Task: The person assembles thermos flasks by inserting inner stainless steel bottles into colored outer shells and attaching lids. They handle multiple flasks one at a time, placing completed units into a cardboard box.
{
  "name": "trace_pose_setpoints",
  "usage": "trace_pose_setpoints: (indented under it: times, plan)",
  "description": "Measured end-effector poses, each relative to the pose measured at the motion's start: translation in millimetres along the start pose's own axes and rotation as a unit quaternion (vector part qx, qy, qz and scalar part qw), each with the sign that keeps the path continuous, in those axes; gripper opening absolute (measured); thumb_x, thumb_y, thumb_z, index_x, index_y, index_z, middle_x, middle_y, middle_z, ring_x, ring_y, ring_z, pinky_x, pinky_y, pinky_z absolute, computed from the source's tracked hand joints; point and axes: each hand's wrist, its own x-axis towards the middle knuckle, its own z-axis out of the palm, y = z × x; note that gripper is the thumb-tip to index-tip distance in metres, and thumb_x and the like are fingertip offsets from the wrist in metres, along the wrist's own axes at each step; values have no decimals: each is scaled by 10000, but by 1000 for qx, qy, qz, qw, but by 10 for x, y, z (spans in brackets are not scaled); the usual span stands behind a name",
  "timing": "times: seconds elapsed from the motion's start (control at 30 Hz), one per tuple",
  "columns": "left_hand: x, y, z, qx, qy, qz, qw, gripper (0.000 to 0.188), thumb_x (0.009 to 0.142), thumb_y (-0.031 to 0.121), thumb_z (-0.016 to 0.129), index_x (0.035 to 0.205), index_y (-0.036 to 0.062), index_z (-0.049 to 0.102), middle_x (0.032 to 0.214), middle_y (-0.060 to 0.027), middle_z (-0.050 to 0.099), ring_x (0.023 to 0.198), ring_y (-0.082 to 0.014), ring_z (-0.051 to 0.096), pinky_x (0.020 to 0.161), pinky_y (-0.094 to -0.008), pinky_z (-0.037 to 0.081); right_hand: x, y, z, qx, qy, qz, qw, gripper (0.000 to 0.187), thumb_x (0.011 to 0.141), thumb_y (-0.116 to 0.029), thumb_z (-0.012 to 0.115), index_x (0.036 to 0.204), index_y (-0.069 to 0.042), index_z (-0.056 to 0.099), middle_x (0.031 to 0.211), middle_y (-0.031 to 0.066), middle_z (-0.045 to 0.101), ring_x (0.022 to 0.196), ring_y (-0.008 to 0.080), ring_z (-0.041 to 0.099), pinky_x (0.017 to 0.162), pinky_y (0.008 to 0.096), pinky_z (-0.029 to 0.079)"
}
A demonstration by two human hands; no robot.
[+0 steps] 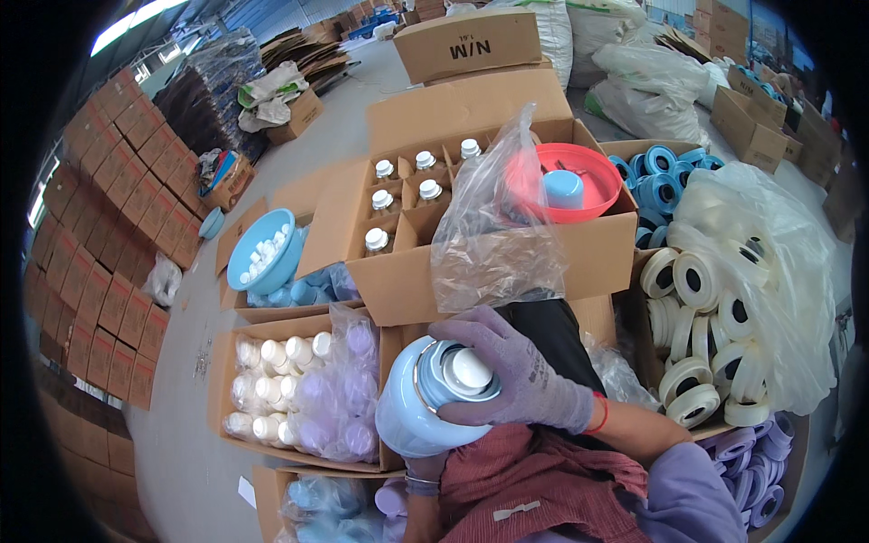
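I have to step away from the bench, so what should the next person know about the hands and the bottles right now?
Right hand: gloved, closed over the top of the pale blue bottle, fingers at its white cap.
Left hand: mostly hidden beneath the bottle, seemingly supporting it from below; its grip cannot be seen.
Divided carton: six white-capped bottles stand in its cells; the right part is covered by a plastic bag and a red basin.
Supplies: blue bowl of white caps at left, box of bagged bottles below it.
Left: the held bottle is not yet in the carton.
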Motion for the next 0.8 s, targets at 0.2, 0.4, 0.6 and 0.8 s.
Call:
trace_pose_setpoints:
  times: [0.2,0.4,0.6,0.8]
  plan:
    - [174,88,-27,-37,9,-17,999,469,817,295,711,1209,91,555,1143,-148,589,1078,-333,563,880,-448,440,-11,-23,-24,20,31,12,999,709,664,-255,857,1266,-24,560,1148,163,606,1077,304,609,926,387,501]
    - [737,808,-480,-81,24,5,996,418,816,299,699,1159,97,571,1070,-144,610,1005,-335,596,810,-446,477,-414,213,-262,46,78,-106,990,769,654,-270,870,1294,-3,540,1238,180,572,1133,366,572,1030,467,452]
    - [1576,2223,-804,216,-170,110,955,370,814,302,688,1110,104,588,997,-140,630,933,-336,629,740,-445,513,-1799,454,-250,-75,-74,94,990,659,837,-254,720,1377,-6,434,1350,221,494,1270,360,484,1119,473,334]
    - [1653,1979,201,331,-408,268,808,323,815,304,668,1058,101,604,934,-143,605,886,-332,640,720,-461,526,-1516,981,-1697,-217,46,150,963,183,892,-173,657,1005,-30,647,976,137,638,903,310,624,813,408,500]
